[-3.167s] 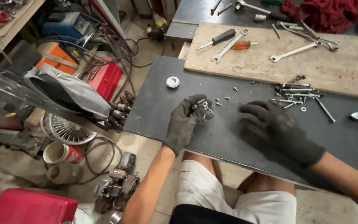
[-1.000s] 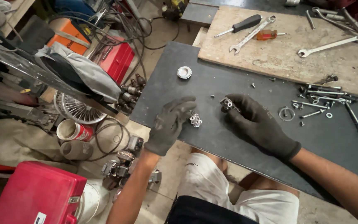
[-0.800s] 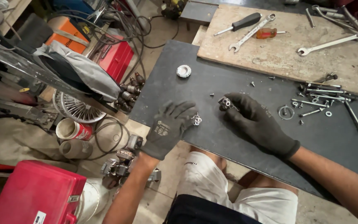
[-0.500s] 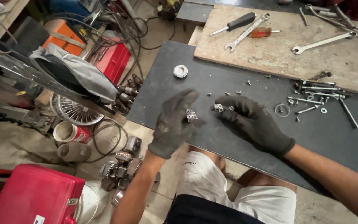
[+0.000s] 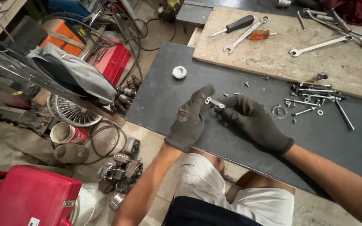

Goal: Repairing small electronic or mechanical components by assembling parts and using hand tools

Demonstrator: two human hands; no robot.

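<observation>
A small metal part (image 5: 214, 102) is held between the two gloved hands above the dark counter (image 5: 168, 100), a little in from its near edge, which runs on a slant from the left down to the right across the person's lap. The left hand (image 5: 189, 119) is raised with the wrist at the near edge, fingers curled and the thumb stretched up to pinch the left end of the part. The right hand (image 5: 252, 121) is laid across the counter from the right, forearm crossing the near edge, its fingertips closed on the right end of the part. Bare dark surface is left open to the left of the hands up to the counter's left edge, and far of them as far as a round ribbed cap (image 5: 179, 72). To the right, well apart from the hands, a scatter of bolts and washers (image 5: 315, 98) is spread, with a metal ring (image 5: 279, 111) nearest the right hand. Beyond, a wooden board (image 5: 281, 54) is laid over the far part of the counter, carrying wrenches (image 5: 244, 34) and a screwdriver (image 5: 233, 26). Below the left edge, the floor is crowded with a red case (image 5: 26, 199) and engine parts (image 5: 120, 167).
</observation>
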